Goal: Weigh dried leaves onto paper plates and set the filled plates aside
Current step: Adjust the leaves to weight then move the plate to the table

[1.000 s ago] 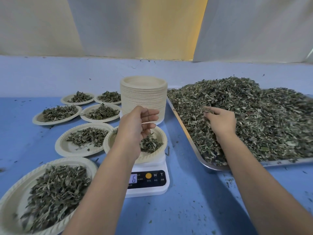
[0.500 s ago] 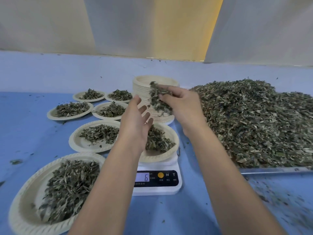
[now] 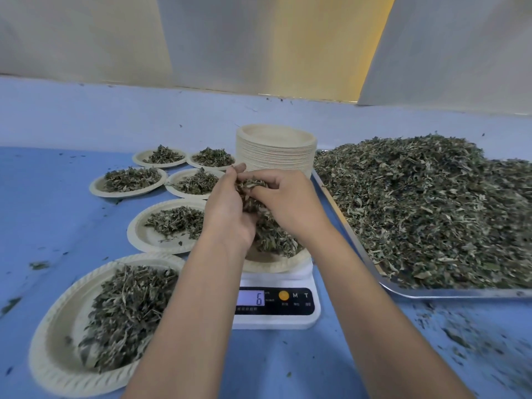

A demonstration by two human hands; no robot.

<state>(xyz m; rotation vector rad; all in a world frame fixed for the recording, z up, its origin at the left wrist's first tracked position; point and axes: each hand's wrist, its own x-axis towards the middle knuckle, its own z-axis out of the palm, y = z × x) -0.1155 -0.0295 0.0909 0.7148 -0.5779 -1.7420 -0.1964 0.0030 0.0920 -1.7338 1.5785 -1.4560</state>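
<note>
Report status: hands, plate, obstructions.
Left hand and right hand grip dried green leaves over round beige paper plate on white digital scale. Display reads 6. Six filled plates sit left.

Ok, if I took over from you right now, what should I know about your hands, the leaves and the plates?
Hands: left hand and right hand meet above the scale, holding one clump of leaves between them.
Weighing: the plate on the scale is partly filled; the display reads 6.
Done: six filled plates sit to the left.
Supplies: stack of empty plates behind the scale, tray of leaves on the right.
Left: probably top up this plate, set it aside, take a fresh one.
</note>
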